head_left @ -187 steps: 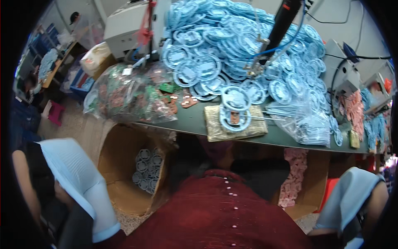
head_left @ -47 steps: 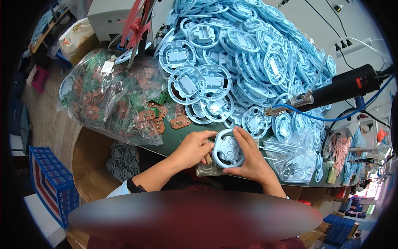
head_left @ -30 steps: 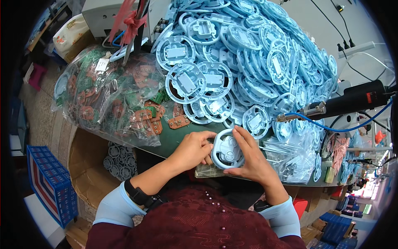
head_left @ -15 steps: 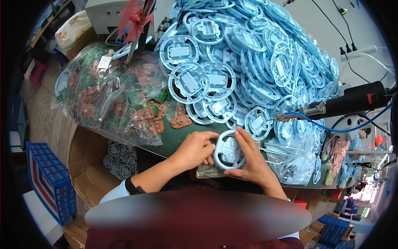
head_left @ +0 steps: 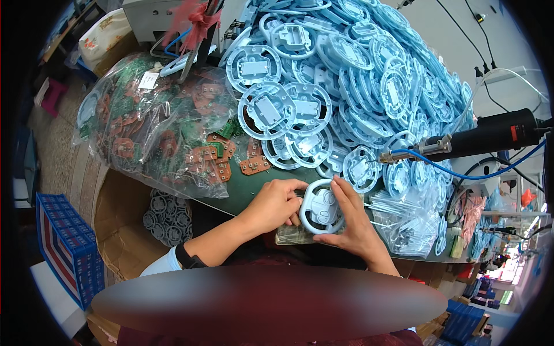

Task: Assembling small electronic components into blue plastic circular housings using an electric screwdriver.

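Note:
A light blue plastic toy steering wheel rests over a small yellowish block-like base at the table's near edge. My right hand grips the wheel's right side, thumb at the bottom and fingers at the top. To the left of the wheel is my left hand, its fingers curled and closed and its index finger reaching to the rim. Whatever sits between its thumb and fingers is hidden. Just beyond the hands lie more blue wheel shells, hollow side up.
A tall heap of blue shells fills the far table. Left of it lies a clear bag of brown and green circuit boards. A black electric screwdriver juts in from the right, above a bag of clear sticks. A carton with grey parts stands lower left.
The view has shifted slightly. Both hands and the wheel keep nearly the same pose.

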